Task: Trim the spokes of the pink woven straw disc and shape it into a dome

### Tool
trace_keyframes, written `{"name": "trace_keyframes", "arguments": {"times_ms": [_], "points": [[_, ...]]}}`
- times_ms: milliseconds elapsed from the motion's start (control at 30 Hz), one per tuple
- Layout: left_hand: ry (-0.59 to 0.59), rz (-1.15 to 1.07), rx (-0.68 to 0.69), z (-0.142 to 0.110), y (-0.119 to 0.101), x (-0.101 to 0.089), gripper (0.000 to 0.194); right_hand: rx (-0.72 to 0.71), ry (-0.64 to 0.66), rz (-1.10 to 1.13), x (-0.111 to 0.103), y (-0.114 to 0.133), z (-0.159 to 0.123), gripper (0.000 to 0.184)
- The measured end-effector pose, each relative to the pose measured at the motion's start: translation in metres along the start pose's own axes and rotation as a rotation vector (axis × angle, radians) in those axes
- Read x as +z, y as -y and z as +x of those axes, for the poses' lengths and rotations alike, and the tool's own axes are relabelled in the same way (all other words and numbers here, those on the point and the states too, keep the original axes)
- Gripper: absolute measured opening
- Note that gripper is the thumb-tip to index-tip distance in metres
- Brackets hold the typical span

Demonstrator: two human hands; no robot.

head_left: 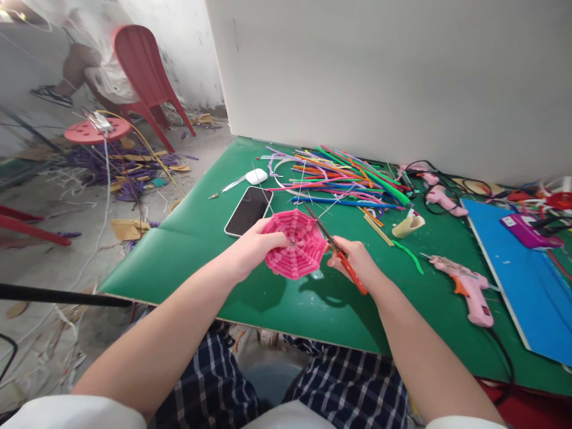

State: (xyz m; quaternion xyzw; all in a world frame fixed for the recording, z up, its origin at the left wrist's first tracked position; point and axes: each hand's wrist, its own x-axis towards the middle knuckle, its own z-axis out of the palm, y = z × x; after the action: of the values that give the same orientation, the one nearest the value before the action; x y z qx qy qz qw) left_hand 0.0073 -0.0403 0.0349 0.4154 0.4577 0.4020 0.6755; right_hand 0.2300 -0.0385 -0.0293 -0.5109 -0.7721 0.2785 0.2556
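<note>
Left hand (254, 247) is pinching the pink woven disc (295, 243) at its left rim, grip closed on it, holding it tilted up over the green bench (187, 238). Right hand (353, 259) is gripping the orange-handled scissors (342, 257), fingers closed through the handles; blades are lying across the disc's right edge, pointing up-left, and I cannot tell how far apart they are. Thin wire spokes are sticking out past the disc rim, hard to trace. Disc is sitting near the bench's front edge, above the person's lap. A phone (249, 210) is lying face up just left of the disc, with a white mouse (256, 176) behind it. A pile of coloured sticks (344, 179) is spreading behind the disc, close to the scissor tips. A tan tape holder (408, 225) and a pink glue gun (467, 289) are sitting to the right, well apart from the hands; 2 more glue guns (440, 198) are lying farther back, cables tangled. A blue board (527, 286) is covering the bench's right end, cut off by the frame. Open green surface is showing left and front of the hands. A red chair (145, 77) with a seated person, mostly cut off, is standing on the littered floor.
</note>
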Motion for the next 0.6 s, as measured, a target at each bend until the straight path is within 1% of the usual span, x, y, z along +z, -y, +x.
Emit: {"name": "trace_keyframes", "arguments": {"times_ms": [167, 367, 600], "points": [[-0.014, -0.019, -0.008, 0.0003, 0.0001, -0.0003, 0.034, 0.006, 0.004, -0.01, 0.0, 0.0007, -0.0001, 0.011], [0.008, -0.016, -0.002, 0.0007, -0.0003, -0.0005, 0.029, 0.014, 0.011, -0.003, -0.0004, 0.0012, -0.0001, 0.012], [0.009, 0.0, -0.008, 0.002, 0.0006, -0.0008, 0.028, 0.013, 0.012, 0.012, -0.0003, 0.0012, 0.0001, 0.013]]}}
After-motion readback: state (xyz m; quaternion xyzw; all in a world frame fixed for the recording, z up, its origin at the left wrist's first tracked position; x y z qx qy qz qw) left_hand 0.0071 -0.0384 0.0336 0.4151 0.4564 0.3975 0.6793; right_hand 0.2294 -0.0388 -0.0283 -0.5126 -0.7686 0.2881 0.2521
